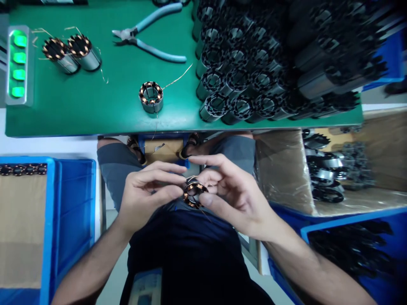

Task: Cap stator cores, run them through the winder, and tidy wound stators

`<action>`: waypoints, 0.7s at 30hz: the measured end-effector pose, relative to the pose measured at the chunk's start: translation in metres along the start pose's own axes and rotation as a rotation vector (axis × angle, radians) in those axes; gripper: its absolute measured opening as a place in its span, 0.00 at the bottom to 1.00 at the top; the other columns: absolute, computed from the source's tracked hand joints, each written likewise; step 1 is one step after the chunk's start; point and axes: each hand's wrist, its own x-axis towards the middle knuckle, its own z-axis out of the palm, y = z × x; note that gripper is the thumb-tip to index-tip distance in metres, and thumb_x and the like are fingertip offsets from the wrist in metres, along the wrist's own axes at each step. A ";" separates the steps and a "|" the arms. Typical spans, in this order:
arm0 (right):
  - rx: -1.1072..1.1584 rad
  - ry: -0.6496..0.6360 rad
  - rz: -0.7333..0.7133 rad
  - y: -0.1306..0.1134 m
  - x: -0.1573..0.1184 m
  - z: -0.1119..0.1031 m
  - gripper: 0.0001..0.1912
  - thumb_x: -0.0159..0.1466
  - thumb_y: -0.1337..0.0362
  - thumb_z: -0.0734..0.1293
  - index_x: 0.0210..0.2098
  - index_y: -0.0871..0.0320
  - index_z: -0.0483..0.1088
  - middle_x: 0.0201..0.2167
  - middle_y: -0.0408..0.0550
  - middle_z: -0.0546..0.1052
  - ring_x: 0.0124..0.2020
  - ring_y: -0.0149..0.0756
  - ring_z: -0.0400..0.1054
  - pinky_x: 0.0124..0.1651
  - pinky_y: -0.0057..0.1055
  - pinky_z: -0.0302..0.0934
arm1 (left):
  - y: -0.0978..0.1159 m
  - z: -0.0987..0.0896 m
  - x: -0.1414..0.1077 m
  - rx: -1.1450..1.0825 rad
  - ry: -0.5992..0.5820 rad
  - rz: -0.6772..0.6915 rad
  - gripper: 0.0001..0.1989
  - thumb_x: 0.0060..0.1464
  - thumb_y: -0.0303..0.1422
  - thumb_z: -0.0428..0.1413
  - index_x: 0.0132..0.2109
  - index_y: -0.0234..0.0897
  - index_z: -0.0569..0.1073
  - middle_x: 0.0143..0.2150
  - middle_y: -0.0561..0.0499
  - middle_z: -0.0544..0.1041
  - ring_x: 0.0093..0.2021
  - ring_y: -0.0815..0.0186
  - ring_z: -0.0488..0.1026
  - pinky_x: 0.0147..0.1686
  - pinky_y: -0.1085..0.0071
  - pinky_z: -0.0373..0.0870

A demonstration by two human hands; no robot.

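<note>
A small motor stator (192, 202) with copper windings is between my two hands, above my lap. My left hand (149, 190) pinches its left side with thumb and fingertips. On the other side my right hand (235, 195) has its thumb on the stator's edge and its forefinger stretched out above. Thin wire ends trail from the stator; one hangs down on the right. Another wound stator (151, 103) stands upright on the green table with wires sticking out. Two more wound stators (85, 55) lean side by side farther left.
Light-blue-handled cutting pliers (159, 51) lie open on the green table (114, 106). Many unwound stator cores (214, 106) are stacked at the right. A box with green lit buttons (19, 74) is far left. Blue crates (74, 199) and a lined carton of parts (282, 169) flank me.
</note>
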 end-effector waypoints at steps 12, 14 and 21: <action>0.134 0.013 -0.053 -0.001 -0.001 -0.001 0.24 0.80 0.61 0.77 0.72 0.43 0.73 0.47 0.42 0.83 0.45 0.28 0.80 0.49 0.22 0.76 | -0.034 -0.007 -0.015 -0.054 0.124 -0.109 0.18 0.69 0.48 0.74 0.45 0.39 0.82 0.59 0.42 0.89 0.57 0.57 0.90 0.50 0.69 0.88; 0.074 0.016 -0.046 0.001 0.002 0.002 0.26 0.79 0.61 0.77 0.73 0.44 0.72 0.45 0.41 0.82 0.43 0.27 0.79 0.48 0.22 0.75 | -0.021 -0.011 -0.016 0.136 0.098 0.173 0.29 0.58 0.50 0.81 0.58 0.44 0.81 0.64 0.42 0.88 0.67 0.51 0.86 0.69 0.57 0.84; -0.065 -0.079 -0.063 0.001 0.010 0.013 0.31 0.79 0.63 0.76 0.77 0.48 0.68 0.48 0.44 0.84 0.46 0.32 0.83 0.52 0.29 0.79 | 0.031 0.000 -0.021 0.621 0.003 0.444 0.43 0.59 0.42 0.81 0.76 0.51 0.74 0.59 0.49 0.91 0.52 0.54 0.93 0.55 0.61 0.93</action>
